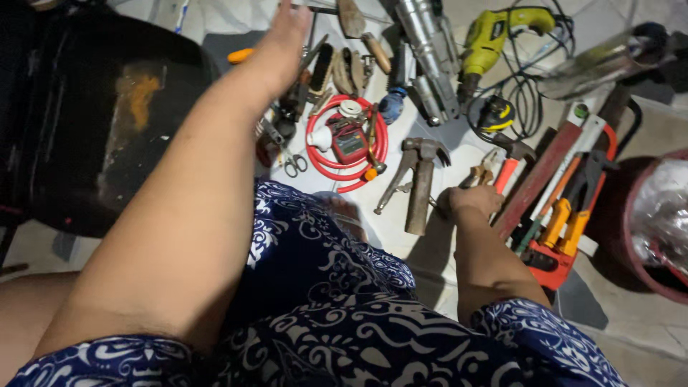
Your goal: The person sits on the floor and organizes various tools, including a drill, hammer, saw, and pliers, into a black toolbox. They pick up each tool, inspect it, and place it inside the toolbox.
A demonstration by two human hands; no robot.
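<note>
- The left hand [287, 32] stretches to the far side of the spread of tools, fingers reaching past the top edge of the view; whether it is open or gripping anything cannot be told.
- Just right of that wrist lies a dark-bristled brush with a pale wooden back [322, 69], and beyond it an orange-handled tool [240, 55] peeks out on the left.
- The right hand [469, 201] is curled closed, knuckles up, near the middle right of the floor; a pair of small pliers with yellowish handles [481, 172] lies at its far edge, and whether the fingers actually grip them cannot be told.
- A rusty steel claw hammer with a brown wooden handle [420, 183] lies just left of the right hand, apart from it.
- A red coiled hose [345, 154] circles a small red meter further left, with small steel scissors [294, 165] beside it.
- A yellow-green power drill with a black cord [487, 39] sits at the far right.
- A red-framed hacksaw [573, 208] lies right of the right hand.
- Blue cloth with a white pattern [322, 301] covers the person's lap nearest the camera.
</note>
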